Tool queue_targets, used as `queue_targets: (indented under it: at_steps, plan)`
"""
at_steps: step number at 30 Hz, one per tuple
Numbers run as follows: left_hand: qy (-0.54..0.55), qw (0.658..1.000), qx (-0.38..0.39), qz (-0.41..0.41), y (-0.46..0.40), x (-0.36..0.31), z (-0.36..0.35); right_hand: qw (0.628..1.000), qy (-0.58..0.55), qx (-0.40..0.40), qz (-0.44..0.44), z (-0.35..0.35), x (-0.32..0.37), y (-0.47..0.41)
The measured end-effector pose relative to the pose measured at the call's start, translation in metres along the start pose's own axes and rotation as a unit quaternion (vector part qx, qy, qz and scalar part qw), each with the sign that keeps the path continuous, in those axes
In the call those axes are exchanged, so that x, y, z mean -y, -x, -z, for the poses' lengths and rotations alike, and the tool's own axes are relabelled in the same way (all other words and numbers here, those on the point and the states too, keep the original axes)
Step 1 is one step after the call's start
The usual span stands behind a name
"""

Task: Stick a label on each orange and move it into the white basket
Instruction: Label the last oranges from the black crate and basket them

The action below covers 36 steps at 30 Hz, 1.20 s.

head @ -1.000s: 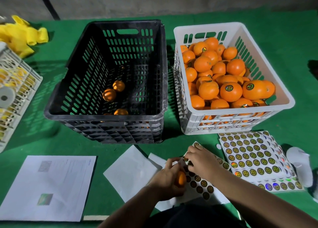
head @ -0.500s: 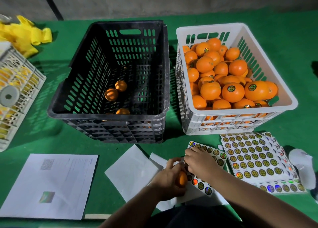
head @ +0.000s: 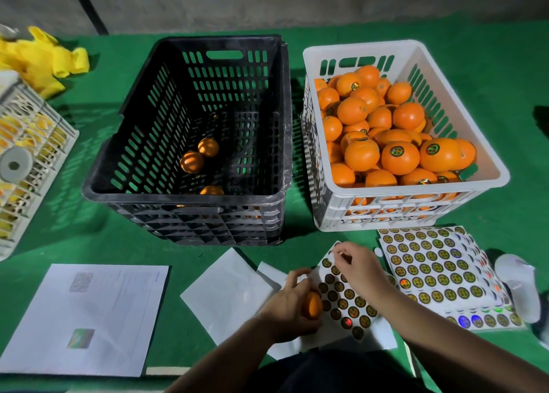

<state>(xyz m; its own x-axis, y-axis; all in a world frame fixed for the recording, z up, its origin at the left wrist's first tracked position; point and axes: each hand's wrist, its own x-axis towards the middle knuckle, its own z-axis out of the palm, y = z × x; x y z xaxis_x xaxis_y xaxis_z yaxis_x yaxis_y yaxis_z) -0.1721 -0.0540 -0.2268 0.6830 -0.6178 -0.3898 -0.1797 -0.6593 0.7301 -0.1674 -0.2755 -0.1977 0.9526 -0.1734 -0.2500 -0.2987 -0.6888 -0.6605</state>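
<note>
Cupping orange [head: 312, 304] in left grip [head: 289, 306] | right [head: 358, 269] (apparently) pinching label sheet [head: 346, 300]

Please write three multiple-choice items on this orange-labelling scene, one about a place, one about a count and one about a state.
1. Where does the sticker sheet being worked on lie?
A. inside the black crate
B. on the green table, in front of the white basket
C. on top of the yellow cloth

2. How many oranges show clearly inside the black crate?
A. three
B. none
C. more than ten

3. What is the left hand doing?
A. lying flat on the printed paper
B. holding an orange
C. gripping the crate's rim

Answers:
1 B: the sticker sheet lies on the green table, nearer the person than the white basket.
2 A: three oranges show in the black crate; more may be hidden behind its near wall.
3 B: the left hand is curled round an orange, while the right hand pinches at the sheet's far edge.
</note>
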Motion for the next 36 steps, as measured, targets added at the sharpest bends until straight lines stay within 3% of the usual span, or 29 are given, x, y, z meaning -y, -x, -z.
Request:
queue_targets:
  at_steps: [4,8,11,17,23,27,33,36]
  plan:
    - [0.057,0.993,-0.074,-0.067,0.006,-0.007,0.004,0.997,-0.068,0.024,-0.014,0.003,0.010,0.031]
    - [0.050,0.975,-0.194,-0.091,0.013,-0.025,0.016,0.982,-0.180,-0.030,-0.044,0.010,0.027,0.053]
    - [0.122,0.968,-0.197,-0.098,0.016,-0.041,0.028,0.961,-0.263,-0.067,-0.051,0.019,0.042,0.063]
    - [0.198,0.964,-0.156,-0.088,0.021,-0.064,0.046,0.928,-0.369,-0.055,0.005,0.041,0.075,0.083]
    - [0.071,0.978,-0.187,-0.066,0.026,-0.087,0.054,0.937,-0.344,0.022,0.048,0.044,0.088,0.081]
    - [0.009,0.980,-0.185,-0.075,0.029,-0.093,0.056,0.959,-0.277,0.020,0.058,0.050,0.085,0.080]
    - [0.034,0.977,-0.194,-0.077,0.034,-0.099,0.061,0.972,-0.230,0.016,0.034,0.055,0.088,0.081]
    - [0.037,0.974,-0.199,-0.102,0.039,-0.108,0.070,0.955,-0.293,0.041,-0.014,0.056,0.090,0.084]
